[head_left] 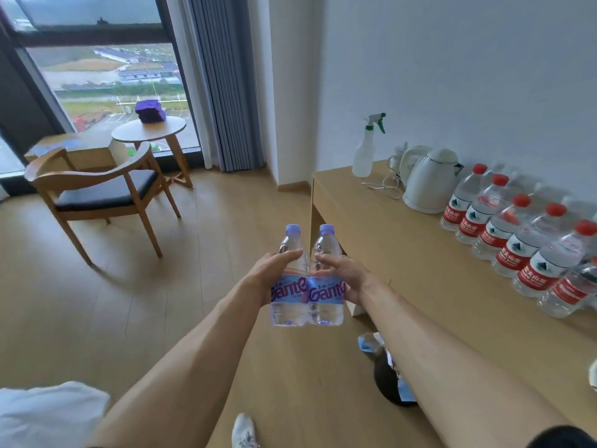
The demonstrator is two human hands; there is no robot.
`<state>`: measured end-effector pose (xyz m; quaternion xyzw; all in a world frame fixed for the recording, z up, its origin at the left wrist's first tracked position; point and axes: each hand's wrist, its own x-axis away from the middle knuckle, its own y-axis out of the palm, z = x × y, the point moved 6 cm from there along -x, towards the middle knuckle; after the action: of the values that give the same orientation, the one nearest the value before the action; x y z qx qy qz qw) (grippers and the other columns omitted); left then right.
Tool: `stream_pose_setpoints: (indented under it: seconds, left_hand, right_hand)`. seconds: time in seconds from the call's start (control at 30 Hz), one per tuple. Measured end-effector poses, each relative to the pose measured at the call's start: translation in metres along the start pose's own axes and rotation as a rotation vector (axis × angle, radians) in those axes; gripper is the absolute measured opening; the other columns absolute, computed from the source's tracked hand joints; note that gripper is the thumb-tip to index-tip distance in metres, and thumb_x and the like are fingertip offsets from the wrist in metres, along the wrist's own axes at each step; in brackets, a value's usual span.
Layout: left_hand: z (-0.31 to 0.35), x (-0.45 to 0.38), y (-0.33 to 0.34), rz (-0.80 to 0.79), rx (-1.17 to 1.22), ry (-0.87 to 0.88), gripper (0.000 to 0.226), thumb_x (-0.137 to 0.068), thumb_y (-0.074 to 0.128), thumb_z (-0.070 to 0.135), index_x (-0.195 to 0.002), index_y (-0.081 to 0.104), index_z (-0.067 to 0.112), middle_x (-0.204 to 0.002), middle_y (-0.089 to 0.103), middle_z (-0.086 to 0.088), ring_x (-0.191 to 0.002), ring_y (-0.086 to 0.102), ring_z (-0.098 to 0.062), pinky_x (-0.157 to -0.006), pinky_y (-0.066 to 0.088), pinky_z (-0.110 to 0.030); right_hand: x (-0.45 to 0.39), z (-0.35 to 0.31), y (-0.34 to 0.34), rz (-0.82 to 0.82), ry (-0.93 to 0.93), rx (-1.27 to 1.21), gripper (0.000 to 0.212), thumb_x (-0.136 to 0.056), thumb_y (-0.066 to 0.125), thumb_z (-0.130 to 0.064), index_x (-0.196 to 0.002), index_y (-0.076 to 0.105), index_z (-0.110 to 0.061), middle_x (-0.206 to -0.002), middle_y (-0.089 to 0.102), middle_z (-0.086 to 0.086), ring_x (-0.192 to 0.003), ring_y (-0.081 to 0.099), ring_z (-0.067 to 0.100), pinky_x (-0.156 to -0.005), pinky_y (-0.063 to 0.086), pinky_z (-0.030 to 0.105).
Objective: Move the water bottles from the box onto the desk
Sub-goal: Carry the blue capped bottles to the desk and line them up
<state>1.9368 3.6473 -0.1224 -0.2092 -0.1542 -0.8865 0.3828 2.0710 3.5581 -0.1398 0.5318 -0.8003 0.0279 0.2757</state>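
Note:
Two clear water bottles with pale purple caps and blue-purple labels are held upright, side by side and touching, in the air over the floor left of the desk (403, 253). My left hand (271, 273) grips the left bottle (288, 305) around its middle. My right hand (345, 273) grips the right bottle (327, 305) the same way. The box is not in view.
Along the wall on the desk stand several red-capped water bottles (517, 240), a white kettle (429, 182) with its cord, and a spray bottle (365, 150). A dark bin (387, 379) stands below the desk. A wooden chair (97, 192) and round table (150, 130) are by the window.

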Motion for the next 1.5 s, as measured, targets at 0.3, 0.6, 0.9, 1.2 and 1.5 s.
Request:
stream_pose_setpoints:
  seconds: [0.3,0.6,0.9,1.2,1.5]
  left_hand:
    - [0.078,-0.154,0.013,-0.191,-0.101,-0.011,0.055,-0.088,0.077,0.031,-0.131,0.056,0.003,-0.125,0.065,-0.030,-0.103,0.068,-0.043,-0.096,0.053,-0.060]
    - [0.140,-0.266,0.057,-0.479,-0.236,-0.034,0.057,-0.076,0.087,0.035,-0.123,0.059,0.020,-0.104,0.075,-0.020,-0.094,0.074,-0.038,-0.084,0.061,-0.053]
    - [0.144,-0.305,0.169,-0.722,-0.354,-0.033,0.050,-0.082,0.082,0.027,-0.121,0.056,0.011,-0.106,0.074,-0.022,-0.094,0.074,-0.038,-0.083,0.061,-0.050]
    - [0.148,-0.315,0.266,-0.842,-0.472,0.033,0.049,-0.083,0.080,0.018,-0.125,0.056,0.011,-0.118,0.072,-0.017,-0.107,0.071,-0.030,-0.074,0.054,-0.033]
    - [0.151,-0.346,0.335,-0.900,-0.622,0.250,0.065,-0.055,0.092,0.023,-0.114,0.064,0.023,-0.099,0.077,-0.003,-0.095,0.072,-0.022,-0.075,0.053,-0.030]
  right_hand:
    - [-0.104,-0.067,-0.054,0.250,-0.079,-0.079,0.027,-0.092,0.070,-0.027,-0.112,0.062,-0.011,-0.107,0.073,0.026,-0.080,0.072,0.033,-0.068,0.058,0.039]
    - [-0.150,-0.111,-0.104,0.501,-0.196,-0.209,0.037,-0.088,0.074,-0.037,-0.116,0.066,-0.014,-0.102,0.075,0.018,-0.091,0.072,0.032,-0.083,0.055,0.042]
    - [-0.116,-0.108,-0.181,0.830,-0.332,-0.250,0.026,-0.096,0.066,-0.035,-0.106,0.068,-0.011,-0.110,0.074,0.017,-0.098,0.072,0.029,-0.073,0.054,0.030]
    - [-0.081,-0.113,-0.272,1.101,-0.341,-0.134,0.043,-0.088,0.077,-0.034,-0.119,0.066,-0.006,-0.116,0.073,0.010,-0.110,0.069,0.024,-0.094,0.053,0.041]
    - [-0.045,-0.113,-0.330,1.261,-0.303,0.052,0.048,-0.075,0.087,-0.029,-0.114,0.062,-0.038,-0.112,0.072,-0.015,-0.108,0.067,0.005,-0.092,0.052,0.030]
